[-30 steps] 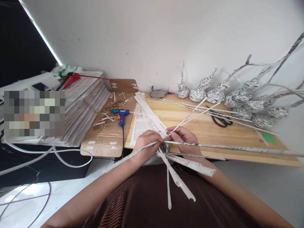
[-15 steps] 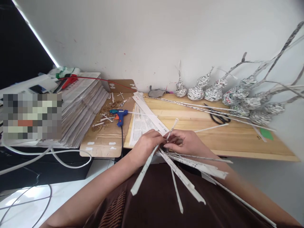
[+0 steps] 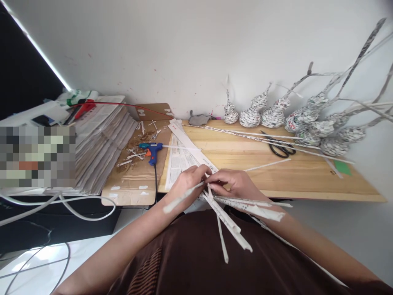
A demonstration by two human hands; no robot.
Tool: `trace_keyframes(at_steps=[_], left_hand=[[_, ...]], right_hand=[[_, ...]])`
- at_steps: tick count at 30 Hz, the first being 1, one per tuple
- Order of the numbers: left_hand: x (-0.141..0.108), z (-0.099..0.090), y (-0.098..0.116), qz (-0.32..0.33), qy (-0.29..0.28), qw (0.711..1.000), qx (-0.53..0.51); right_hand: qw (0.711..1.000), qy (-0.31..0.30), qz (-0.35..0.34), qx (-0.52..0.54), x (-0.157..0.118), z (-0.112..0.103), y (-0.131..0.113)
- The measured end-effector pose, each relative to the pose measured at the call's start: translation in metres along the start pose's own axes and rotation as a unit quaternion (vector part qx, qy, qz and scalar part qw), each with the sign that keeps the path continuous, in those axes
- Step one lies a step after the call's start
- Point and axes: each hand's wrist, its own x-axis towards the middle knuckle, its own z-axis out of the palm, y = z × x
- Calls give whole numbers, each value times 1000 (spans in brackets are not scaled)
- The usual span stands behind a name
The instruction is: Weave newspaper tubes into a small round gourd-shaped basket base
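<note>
Several rolled newspaper tubes (image 3: 225, 217) fan out toward my lap from one point where both hands meet, just over the table's front edge. My left hand (image 3: 188, 186) is closed around the point where the tubes join, and one tube (image 3: 184, 197) crosses over its back toward my forearm. With the thumb and fingertips together, my right hand (image 3: 235, 182) pinches a tube at that same spot. Other tubes (image 3: 264, 211) run out beneath the right hand and wrist. The crossing itself is mostly hidden by my fingers.
On the wooden board (image 3: 307, 180) lie black scissors (image 3: 281, 149), long paper tubes (image 3: 251, 139) and printed paper strips (image 3: 190, 145). Woven paper gourds (image 3: 250, 116) line the wall, with branches (image 3: 334, 82) at right. A blue glue gun (image 3: 155, 152) rests on cardboard (image 3: 129, 180) beside stacked newspapers (image 3: 104, 143).
The tube end that stood up between my hands is folded down toward me. The left tube has swung up over my left wrist. My view has shifted slightly.
</note>
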Motion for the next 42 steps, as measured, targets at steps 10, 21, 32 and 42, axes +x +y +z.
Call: trace_keyframes(at_steps=[10,21,32,42], left_hand=[[2,-1,-10,80,-30,996,-19],[0,-2,-14,113,-42,992,23],[-7,4,-14,89,31,995,29],[-12,9,-14,57,51,997,15]], right_hand=[[993,-86,-78,13,0,-5,9],[950,98,187,230,-22,-2,17],[902,-44,245,353,-25,2,33],[920,36,251,299,-13,20,18]])
